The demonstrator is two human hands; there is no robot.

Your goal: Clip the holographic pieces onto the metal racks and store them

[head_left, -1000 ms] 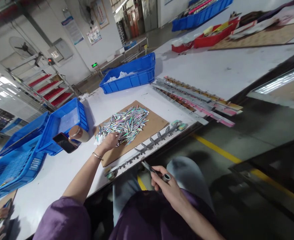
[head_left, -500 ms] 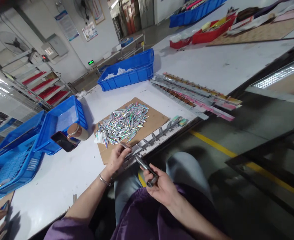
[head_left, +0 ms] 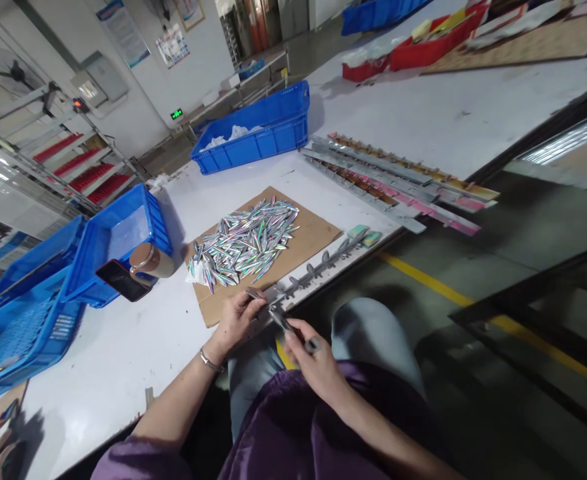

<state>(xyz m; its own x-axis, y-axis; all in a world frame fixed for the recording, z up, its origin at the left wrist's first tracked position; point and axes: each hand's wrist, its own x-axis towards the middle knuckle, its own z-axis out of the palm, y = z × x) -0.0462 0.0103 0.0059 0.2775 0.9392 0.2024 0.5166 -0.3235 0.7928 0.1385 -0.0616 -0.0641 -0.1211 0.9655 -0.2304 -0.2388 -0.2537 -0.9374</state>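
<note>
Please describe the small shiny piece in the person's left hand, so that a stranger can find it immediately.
Start at the brown cardboard sheet on the white table, under the heap of shiny pieces. At the sheet's near edge, the left hand pinches one piece. Unlike the heaped ones, it is alone, between fingertips, near the dark tool in the right hand.

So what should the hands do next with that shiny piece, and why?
Probably bring the two hands together. The left hand pinches one shiny piece at the table's edge, beside the metal rack, and the right hand holds a dark tool whose tip already points at that piece, with only a small gap between them.
</note>
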